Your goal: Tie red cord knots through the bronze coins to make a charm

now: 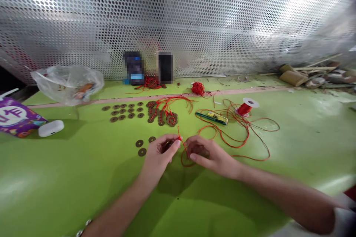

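1. At far left on the green table (69,177), a purple pack (19,120) stands just beside a white case (51,129); a clear bag (68,81) lies behind.
2. Loose coins (121,117) lie flat in rows; three more show near the left hand.
3. Strung coins (160,118) lie together, right of those rows, with red ends trailing. Two blurred dark panels (165,67) stand behind.
4. Left hand (158,152): fingers curled, thumb and fingertips pinching the red cord (179,139), which is above the table between both hands.
5. Right hand (213,155): half curled, thumb apart from forefinger, cord by its fingertips; I cannot tell whether it grips.
6. Beyond it: a red ball (198,88), a slim green item (211,118), then a spool (246,108) among loose loops.
7. Scraps (294,76) are heaped at far right.
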